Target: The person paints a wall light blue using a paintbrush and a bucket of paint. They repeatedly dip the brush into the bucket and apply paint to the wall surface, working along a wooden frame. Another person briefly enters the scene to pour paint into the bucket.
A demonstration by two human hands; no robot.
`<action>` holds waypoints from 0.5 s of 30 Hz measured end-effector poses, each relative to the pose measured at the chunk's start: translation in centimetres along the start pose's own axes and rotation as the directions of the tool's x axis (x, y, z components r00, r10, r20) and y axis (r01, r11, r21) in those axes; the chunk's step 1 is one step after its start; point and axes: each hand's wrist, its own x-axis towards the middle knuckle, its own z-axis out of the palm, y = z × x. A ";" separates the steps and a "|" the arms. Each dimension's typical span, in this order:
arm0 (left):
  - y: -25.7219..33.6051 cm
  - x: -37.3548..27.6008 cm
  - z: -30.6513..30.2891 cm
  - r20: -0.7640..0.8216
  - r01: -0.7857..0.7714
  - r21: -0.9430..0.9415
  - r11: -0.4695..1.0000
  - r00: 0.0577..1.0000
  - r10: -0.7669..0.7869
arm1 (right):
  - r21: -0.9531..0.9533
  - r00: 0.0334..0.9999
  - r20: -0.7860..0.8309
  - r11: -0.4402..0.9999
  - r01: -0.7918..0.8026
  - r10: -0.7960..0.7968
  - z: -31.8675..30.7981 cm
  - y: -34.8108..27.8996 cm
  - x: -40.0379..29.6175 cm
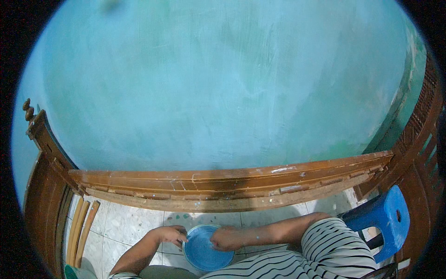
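Observation:
A round bucket (198, 259) with a pale rim stands in front of me, and blue paint or a blue liquid shows inside it. My left hand (171, 235) is at the bucket's left rim, with its thumb and fingers bent around the edge. On the opposite side, my right hand (223, 238) reaches over the rim with curled fingers above the blue surface. Whether the right hand holds something small, such as a stick or brush, is hidden by the fingers.
Behind the bucket runs a wooden bed side rail (216, 181) with paint specks, before a blue-green wall (223, 87). A blue plastic stool (393, 223) stands at the right. Wooden slats (82, 232) and a green container (71, 272) are at the left on the tiled floor (134, 223).

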 end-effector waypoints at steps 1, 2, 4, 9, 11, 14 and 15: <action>0.2 0.0 0.1 -0.003 0.019 -0.039 0.999 1.000 -0.019 | 0.003 0.999 -0.040 1.000 -0.015 0.015 -0.2 0.0 -0.1; 0.4 0.1 0.2 -0.006 0.037 -0.079 0.996 0.999 -0.038 | 0.000 1.000 -0.018 1.000 -0.017 0.017 -0.4 0.2 -0.2; 0.4 -0.1 0.2 -0.010 0.064 -0.077 0.995 0.998 -0.065 | -0.001 1.000 0.025 1.000 -0.015 0.015 -0.6 0.5 -0.3; 1.2 -0.3 0.5 -0.012 0.069 -0.015 0.998 0.998 -0.069 | -0.049 0.998 0.058 0.999 0.020 -0.017 -3.4 0.8 -1.5; 1.4 -1.0 0.8 -0.030 0.057 0.021 0.998 0.998 -0.056 | -0.082 0.994 0.108 0.997 0.014 -0.005 -5.3 0.2 -1.9; 1.4 -0.7 -0.4 -0.057 0.130 0.327 0.936 0.991 -0.118 | -0.127 0.982 0.184 0.992 -0.023 0.046 -7.1 -0.9 -3.2; 0.2 -0.4 -1.7 -0.028 0.049 0.382 0.923 0.999 -0.042 | -0.089 0.984 0.147 0.992 -0.087 0.100 -7.3 -1.6 -4.0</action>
